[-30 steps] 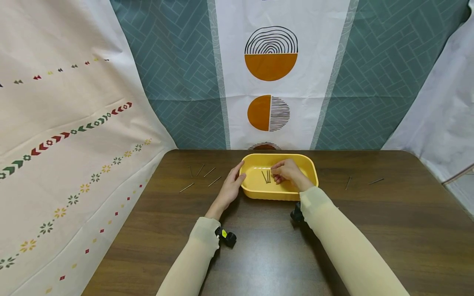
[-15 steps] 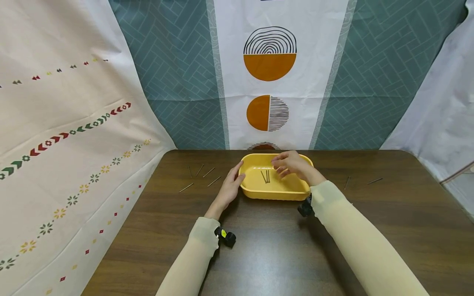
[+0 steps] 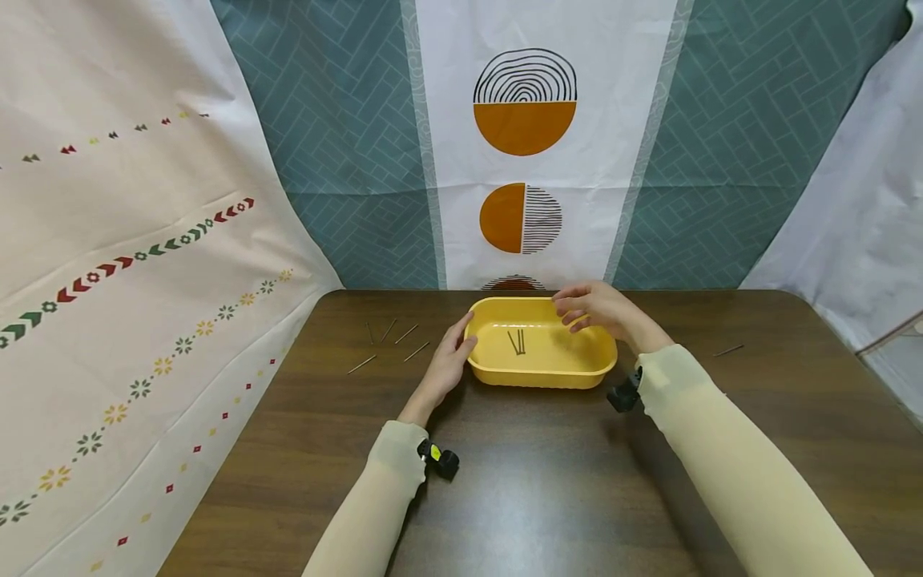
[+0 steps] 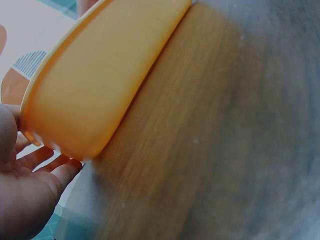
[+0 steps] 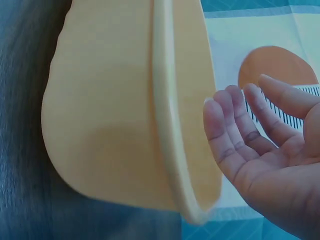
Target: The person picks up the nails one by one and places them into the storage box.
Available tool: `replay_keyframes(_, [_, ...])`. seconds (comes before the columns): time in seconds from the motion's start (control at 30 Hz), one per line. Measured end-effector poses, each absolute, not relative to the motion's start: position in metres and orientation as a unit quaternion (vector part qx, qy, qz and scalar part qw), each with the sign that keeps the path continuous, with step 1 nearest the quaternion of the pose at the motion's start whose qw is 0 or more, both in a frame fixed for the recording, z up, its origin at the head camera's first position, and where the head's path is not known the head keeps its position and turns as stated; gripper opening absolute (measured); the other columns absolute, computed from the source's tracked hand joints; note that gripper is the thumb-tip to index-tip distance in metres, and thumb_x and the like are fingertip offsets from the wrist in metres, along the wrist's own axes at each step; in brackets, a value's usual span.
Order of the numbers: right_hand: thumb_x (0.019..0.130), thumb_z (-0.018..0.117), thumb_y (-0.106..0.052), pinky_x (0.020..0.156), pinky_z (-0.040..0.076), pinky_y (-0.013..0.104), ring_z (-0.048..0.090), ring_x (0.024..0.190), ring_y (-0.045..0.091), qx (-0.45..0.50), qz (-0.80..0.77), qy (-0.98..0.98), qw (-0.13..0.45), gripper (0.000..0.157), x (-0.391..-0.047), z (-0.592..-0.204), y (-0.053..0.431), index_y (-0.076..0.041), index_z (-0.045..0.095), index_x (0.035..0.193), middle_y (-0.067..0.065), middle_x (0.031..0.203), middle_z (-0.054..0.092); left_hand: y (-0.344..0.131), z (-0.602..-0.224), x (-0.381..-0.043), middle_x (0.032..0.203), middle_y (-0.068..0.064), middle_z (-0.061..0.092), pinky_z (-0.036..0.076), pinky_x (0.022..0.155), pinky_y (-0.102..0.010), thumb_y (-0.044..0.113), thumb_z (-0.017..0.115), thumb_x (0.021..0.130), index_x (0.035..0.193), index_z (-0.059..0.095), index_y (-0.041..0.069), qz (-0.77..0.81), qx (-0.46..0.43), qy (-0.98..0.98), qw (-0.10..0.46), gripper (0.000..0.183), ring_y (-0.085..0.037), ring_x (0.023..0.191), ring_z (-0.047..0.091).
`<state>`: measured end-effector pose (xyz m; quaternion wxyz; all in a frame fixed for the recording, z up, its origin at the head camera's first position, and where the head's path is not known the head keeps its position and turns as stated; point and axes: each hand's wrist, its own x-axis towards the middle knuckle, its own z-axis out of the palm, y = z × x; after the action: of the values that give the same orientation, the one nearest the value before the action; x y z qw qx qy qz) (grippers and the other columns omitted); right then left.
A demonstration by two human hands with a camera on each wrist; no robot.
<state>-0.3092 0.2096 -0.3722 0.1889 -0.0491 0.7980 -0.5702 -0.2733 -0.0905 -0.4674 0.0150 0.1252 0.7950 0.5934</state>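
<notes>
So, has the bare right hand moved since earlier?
Yes: in the head view, the right hand shifted rightward against the white hanging cloth with orange shapes.

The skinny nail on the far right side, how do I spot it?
Find the brown table, then the yellow tray near its far edge. Look right, past the person's right hand: the thin dark nail lies there on the wood. Three nails are in the tray and five more lie left of it; only this one shows on the right.
</notes>
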Motion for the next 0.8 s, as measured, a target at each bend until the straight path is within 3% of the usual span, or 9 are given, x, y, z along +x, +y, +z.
replay_keyframes(0.23, [0.108,0.059,-0.018,0.085,0.061,0.035,0.067,0.102,0.032,-0.063,-0.587,0.793,0.151,0.041,-0.306,-0.37,0.236,0.01,0.056,0.137,0.012,0.109,0.068,-0.09,-0.467,-0.273,0.166,-0.011,0.032,0.027,0.125,-0.047,0.018,0.048,0.112,0.163,0.035,0.014,0.592,0.12,0.797,0.017,0.053,-0.029,0.154,0.029])
replay_keyframes(0.47, [0.107,0.06,-0.019,0.085,0.061,0.033,0.07,0.091,0.02,-0.064,-0.588,0.79,0.162,0.05,-0.303,-0.371,0.273,0.013,0.048,0.143,0.008,0.108,0.072,-0.09,-0.466,-0.272,0.166,-0.01,0.033,0.027,0.124,-0.047,0.018,0.047,0.112,0.164,0.035,0.014,0.59,0.116,0.799,0.019,0.053,-0.029,0.154,0.029])
replay_keyframes(0.63, [0.108,0.059,-0.019,0.087,0.061,0.036,0.072,0.094,0.021,-0.073,-0.579,0.793,0.173,0.052,-0.297,-0.372,0.301,0.015,0.044,0.146,0.011,0.109,0.072,-0.09,-0.465,-0.272,0.166,-0.01,0.033,0.027,0.125,-0.047,0.017,0.048,0.112,0.163,0.035,0.014,0.591,0.118,0.798,0.019,0.053,-0.029,0.154,0.029])
replay_keyframes(0.8, [0.109,0.057,-0.021,0.089,0.061,0.038,0.072,0.099,0.022,-0.079,-0.554,0.809,0.178,0.052,-0.291,-0.374,0.33,0.013,0.044,0.146,0.005,0.108,0.072,-0.09,-0.465,-0.272,0.166,-0.01,0.033,0.027,0.125,-0.047,0.018,0.048,0.112,0.164,0.035,0.014,0.594,0.114,0.796,0.022,0.053,-0.029,0.155,0.028])
